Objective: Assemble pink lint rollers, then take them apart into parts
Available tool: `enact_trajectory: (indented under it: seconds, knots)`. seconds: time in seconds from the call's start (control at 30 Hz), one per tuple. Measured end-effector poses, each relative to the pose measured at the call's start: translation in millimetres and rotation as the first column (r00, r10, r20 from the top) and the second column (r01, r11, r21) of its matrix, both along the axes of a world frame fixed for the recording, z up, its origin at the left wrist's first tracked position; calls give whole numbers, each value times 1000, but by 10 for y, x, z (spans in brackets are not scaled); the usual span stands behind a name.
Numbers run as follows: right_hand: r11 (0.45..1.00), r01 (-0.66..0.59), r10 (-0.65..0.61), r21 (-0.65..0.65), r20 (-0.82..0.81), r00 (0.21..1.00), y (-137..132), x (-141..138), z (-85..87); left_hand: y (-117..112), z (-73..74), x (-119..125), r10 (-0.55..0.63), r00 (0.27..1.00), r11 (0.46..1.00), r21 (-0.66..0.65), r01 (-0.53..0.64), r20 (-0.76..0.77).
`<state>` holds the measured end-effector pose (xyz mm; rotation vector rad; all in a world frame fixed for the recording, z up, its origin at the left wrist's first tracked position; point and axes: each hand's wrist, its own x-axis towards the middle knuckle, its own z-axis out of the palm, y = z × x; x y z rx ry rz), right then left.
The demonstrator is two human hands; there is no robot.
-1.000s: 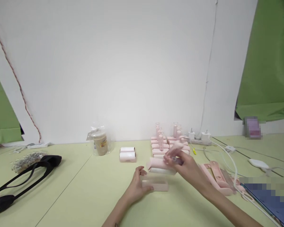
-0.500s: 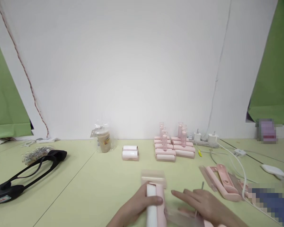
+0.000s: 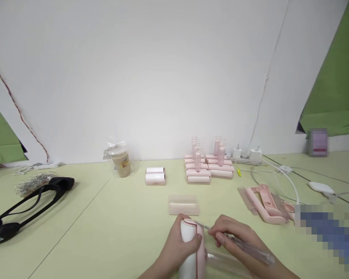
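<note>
My left hand [image 3: 182, 244] is closed around a lint roller [image 3: 189, 248] at the bottom middle. It has a white roll, a pink holder and a clear handle [image 3: 225, 263] reaching right. My right hand [image 3: 238, 238] grips what looks like a screwdriver [image 3: 250, 250], with a thin metal shaft and a clear handle. Its tip is at the top end of the roller, by the seam between roll and holder; whether it touches I cannot tell. A clear pinkish cover [image 3: 183, 205] lies just beyond my left hand.
Pink lint rollers [image 3: 198, 176] with upright handles stand by the wall. Two white rolls [image 3: 155, 178] and a bagged cup [image 3: 121, 162] are left of them. Pink frame parts [image 3: 264, 205] and white cables [image 3: 291, 182] lie right, a black strap [image 3: 31, 205] left.
My right hand has brought the screwdriver left to the roller's end, its fingers now curled round it. My left hand keeps hold of the lint roller. The whole view has shifted slightly.
</note>
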<state>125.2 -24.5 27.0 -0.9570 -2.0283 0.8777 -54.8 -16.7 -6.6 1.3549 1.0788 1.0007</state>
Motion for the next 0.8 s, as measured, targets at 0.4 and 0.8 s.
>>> enact_trajectory:
  seconds: [0.4, 0.8]
  knots:
    - [988, 34, -50, -150, -105, 993, -82, -31, -22, -49, -2, 28, -49, 998, 999, -23, 48, -46]
    - [998, 56, -56, -2, 7, 998, -17, -95, -199, -99, 34, 16, -107, 988, 994, -36, 104, -109]
